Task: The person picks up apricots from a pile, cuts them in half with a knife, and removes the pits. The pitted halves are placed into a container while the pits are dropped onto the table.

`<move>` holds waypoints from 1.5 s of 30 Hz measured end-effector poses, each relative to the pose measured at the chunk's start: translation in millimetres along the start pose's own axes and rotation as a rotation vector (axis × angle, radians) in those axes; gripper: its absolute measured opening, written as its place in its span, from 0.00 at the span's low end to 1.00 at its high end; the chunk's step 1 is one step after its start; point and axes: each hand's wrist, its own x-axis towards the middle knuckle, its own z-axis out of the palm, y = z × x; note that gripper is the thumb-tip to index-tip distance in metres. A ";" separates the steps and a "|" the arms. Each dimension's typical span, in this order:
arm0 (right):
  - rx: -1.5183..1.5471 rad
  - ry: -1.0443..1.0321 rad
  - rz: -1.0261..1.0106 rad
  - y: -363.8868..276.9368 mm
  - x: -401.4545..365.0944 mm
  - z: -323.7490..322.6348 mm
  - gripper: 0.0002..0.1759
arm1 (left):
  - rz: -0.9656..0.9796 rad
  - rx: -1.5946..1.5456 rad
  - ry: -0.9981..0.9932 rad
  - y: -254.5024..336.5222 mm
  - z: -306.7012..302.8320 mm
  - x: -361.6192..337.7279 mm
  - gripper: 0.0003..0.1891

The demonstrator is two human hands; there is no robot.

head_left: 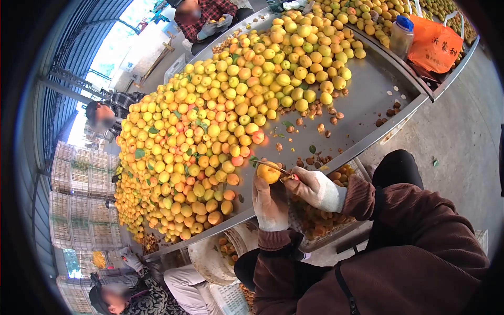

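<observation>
My left hand (270, 202), in a whitish glove, holds a yellow fruit (268, 172) upright between its fingers, close to the metal table's front edge. In my right hand (317, 189), also gloved, is a thin knife (270, 165) whose blade lies across the top of the fruit. Both hands are close together, just below a big heap of yellow and orange fruit (210, 115). Pits (321, 127) and a few leaves lie on the metal table (367, 79) beyond them.
A crate of cut fruit (320, 223) and a white bucket (212, 254) stand below the table edge. An orange bag (436, 44) and a blue-lidded jar (401, 35) are at the upper right. Other people sit around the table; stacked crates (84, 220) stand at left.
</observation>
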 end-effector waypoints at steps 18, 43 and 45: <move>0.056 -0.031 -0.131 16.2 1.7 1.0 0.14 | 0.168 0.442 0.005 0.6 0.0 5.6 0.34; -0.083 0.040 0.010 19.8 10.2 7.0 0.15 | 0.151 0.456 0.151 -3.6 24.0 16.1 0.30; -0.145 0.032 -0.012 20.9 7.1 8.9 0.15 | 0.075 0.299 0.196 -5.4 26.5 11.2 0.30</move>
